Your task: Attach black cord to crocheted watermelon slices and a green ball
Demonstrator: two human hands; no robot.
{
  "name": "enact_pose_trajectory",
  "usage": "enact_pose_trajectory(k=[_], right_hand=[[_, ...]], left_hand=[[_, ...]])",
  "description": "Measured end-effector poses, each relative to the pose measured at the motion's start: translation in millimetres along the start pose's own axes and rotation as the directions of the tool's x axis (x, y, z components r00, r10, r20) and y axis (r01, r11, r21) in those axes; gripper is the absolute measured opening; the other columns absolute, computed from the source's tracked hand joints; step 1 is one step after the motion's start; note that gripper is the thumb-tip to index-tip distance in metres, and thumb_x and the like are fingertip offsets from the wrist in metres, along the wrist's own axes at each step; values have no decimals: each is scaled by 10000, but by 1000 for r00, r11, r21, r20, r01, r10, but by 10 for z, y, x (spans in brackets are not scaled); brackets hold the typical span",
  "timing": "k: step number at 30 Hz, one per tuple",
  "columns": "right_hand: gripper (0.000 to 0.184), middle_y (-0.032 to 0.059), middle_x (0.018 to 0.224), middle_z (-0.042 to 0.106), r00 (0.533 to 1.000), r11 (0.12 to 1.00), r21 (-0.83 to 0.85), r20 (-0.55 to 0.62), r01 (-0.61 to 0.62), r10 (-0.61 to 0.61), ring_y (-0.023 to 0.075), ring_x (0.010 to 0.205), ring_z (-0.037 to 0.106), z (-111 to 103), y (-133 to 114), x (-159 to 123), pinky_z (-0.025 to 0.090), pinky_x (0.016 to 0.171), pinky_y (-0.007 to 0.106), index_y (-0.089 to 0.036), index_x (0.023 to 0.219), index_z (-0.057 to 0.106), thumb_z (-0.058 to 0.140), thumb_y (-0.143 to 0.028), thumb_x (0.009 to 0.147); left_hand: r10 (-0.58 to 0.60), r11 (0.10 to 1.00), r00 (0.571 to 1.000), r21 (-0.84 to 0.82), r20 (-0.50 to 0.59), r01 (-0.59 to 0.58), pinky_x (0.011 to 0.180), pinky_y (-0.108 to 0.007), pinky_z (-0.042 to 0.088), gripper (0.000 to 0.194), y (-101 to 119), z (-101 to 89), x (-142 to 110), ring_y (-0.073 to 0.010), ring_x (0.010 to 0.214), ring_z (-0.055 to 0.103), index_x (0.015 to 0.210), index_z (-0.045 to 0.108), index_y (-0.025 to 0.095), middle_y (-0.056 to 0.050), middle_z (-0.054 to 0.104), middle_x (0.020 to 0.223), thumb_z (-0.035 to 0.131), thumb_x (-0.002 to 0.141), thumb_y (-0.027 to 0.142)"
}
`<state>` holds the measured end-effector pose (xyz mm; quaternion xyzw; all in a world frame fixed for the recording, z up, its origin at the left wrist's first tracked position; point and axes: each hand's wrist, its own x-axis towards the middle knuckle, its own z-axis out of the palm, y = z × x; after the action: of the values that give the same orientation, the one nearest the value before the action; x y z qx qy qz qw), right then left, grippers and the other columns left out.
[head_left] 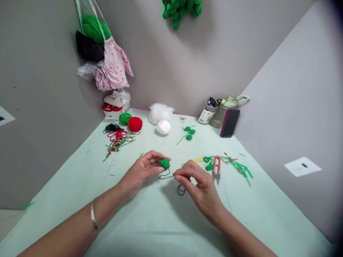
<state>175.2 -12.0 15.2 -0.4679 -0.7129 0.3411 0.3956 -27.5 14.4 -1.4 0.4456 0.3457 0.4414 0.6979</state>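
Observation:
My left hand point(143, 167) holds a small green crocheted ball point(164, 163) between thumb and fingers, above the table. From the underside of the ball a strand of black yarn point(165, 176) runs in a loose loop towards my right hand point(197, 182). Thumb and forefinger of that hand are pinched together on the strand; whether a needle is also between them is too small to tell. More black yarn hangs in loops below the right fingers. Just beyond the right hand lie orange-handled thread snips point(216, 167) and a yellow-handled crochet hook point(198, 160), its tip partly hidden.
Green yarn ends point(241, 167) lie at the right. Small green crocheted pieces point(189, 132), a white yarn ball point(163, 127), fluffy stuffing point(160, 112) and a red yarn ball point(135, 124) sit farther back. A phone point(230, 123) leans against a bottle point(216, 117). Tangled yarn scraps point(119, 137) lie left.

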Motion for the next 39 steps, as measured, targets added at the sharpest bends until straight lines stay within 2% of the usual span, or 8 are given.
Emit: enact_pose_trajectory(k=[5, 7, 12, 17, 29, 39], right_hand=[[159, 34, 757, 542, 991, 991, -14, 27, 135, -135, 148, 690, 530, 36, 22, -41, 421, 620, 282, -214, 951, 719, 565, -245, 925], [179, 32, 762, 540, 990, 991, 15, 50, 134, -134, 141, 695, 526, 34, 22, -47, 422, 631, 276, -210, 974, 717, 544, -236, 935], [148, 12, 758, 553, 993, 993, 100, 109, -56, 45, 122, 691, 504, 21, 0, -38, 398, 640, 256, -200, 905, 708, 582, -276, 911], [165, -22, 659, 502, 957, 937, 229, 183, -265, 226, 95, 588, 444, 52, -42, -42, 360, 558, 231, -169, 892, 669, 591, -315, 888], [194, -40, 582, 455, 946, 918, 252, 193, -305, 261, 86, 546, 406, 79, -49, -26, 311, 523, 222, -148, 865, 644, 588, -333, 876], [227, -42, 573, 434, 927, 898, 255, 210, -359, 311, 83, 538, 380, 76, -52, -14, 304, 514, 221, -142, 869, 658, 603, -362, 867]], left_hand=[[11, 1000, 999, 4, 52, -11, 920, -284, 427, 250, 25, -25, -2, -164, 1022, 594, 1039, 632, 197, -56, 679, 1114, 714, 803, 202], [6, 1000, 998, -2, 63, -6, 914, -281, 432, 250, 19, -30, -1, -157, 1006, 598, 1043, 628, 201, -51, 677, 1112, 715, 809, 213], [-23, 999, 1000, -28, 9, 24, 925, -312, 454, 232, -31, -28, 12, -139, 900, 624, 1026, 622, 196, -20, 667, 980, 713, 823, 264], [-26, 999, 999, -21, -43, 25, 902, -320, 465, 246, -46, -20, 15, -141, 849, 646, 980, 614, 189, -1, 647, 905, 742, 792, 282], [19, 993, 997, 114, -77, -11, 871, -327, 417, 246, -52, -10, 8, -164, 893, 573, 949, 621, 198, -11, 631, 913, 754, 758, 277], [75, 977, 993, 206, -88, -55, 805, -263, 390, 231, -87, -37, 25, -130, 859, 518, 927, 612, 214, 15, 617, 892, 761, 755, 253]])
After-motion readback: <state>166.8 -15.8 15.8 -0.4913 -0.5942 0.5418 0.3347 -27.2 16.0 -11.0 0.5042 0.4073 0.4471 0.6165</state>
